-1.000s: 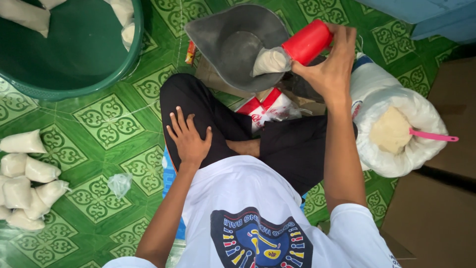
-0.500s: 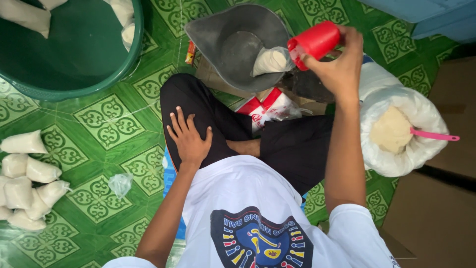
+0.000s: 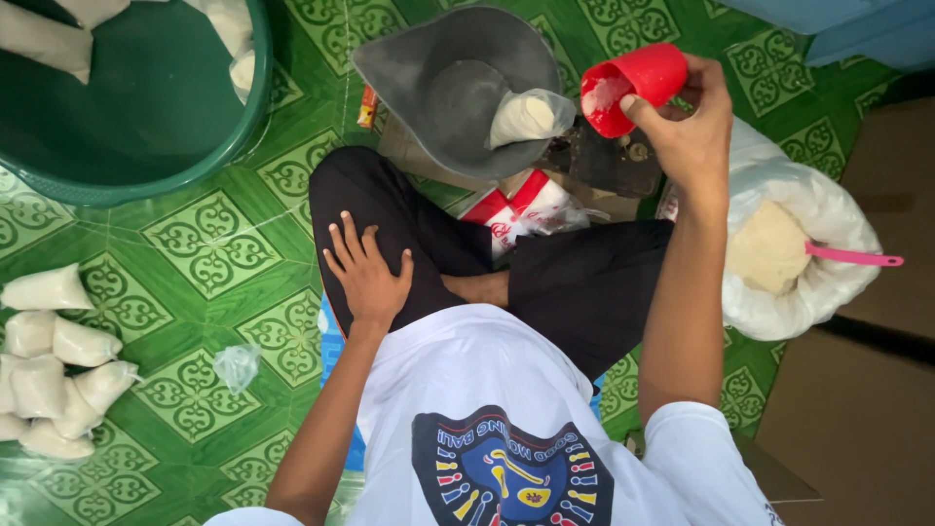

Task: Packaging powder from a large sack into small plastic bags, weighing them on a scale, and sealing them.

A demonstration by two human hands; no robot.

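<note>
While the head view looks straight down, a grey scale pan (image 3: 443,83) at 12 o'clock cradles 1 filled clear bag (image 3: 526,115). A green basin (image 3: 146,156) sits at 10 o'clock, a heap of tied white bags (image 3: 49,365) at 8 o'clock, an open white sack (image 3: 794,244) with a pink scoop handle (image 3: 857,257) at 3 o'clock. Green patterned floor tiles (image 3: 209,248) run everywhere. The right hand (image 3: 687,131) clasps a red cup (image 3: 631,86), tilted, mouth just beside the bag. The left hand (image 3: 368,273) rests flat, fingers spread, on a black trouser knee (image 3: 409,219).
</note>
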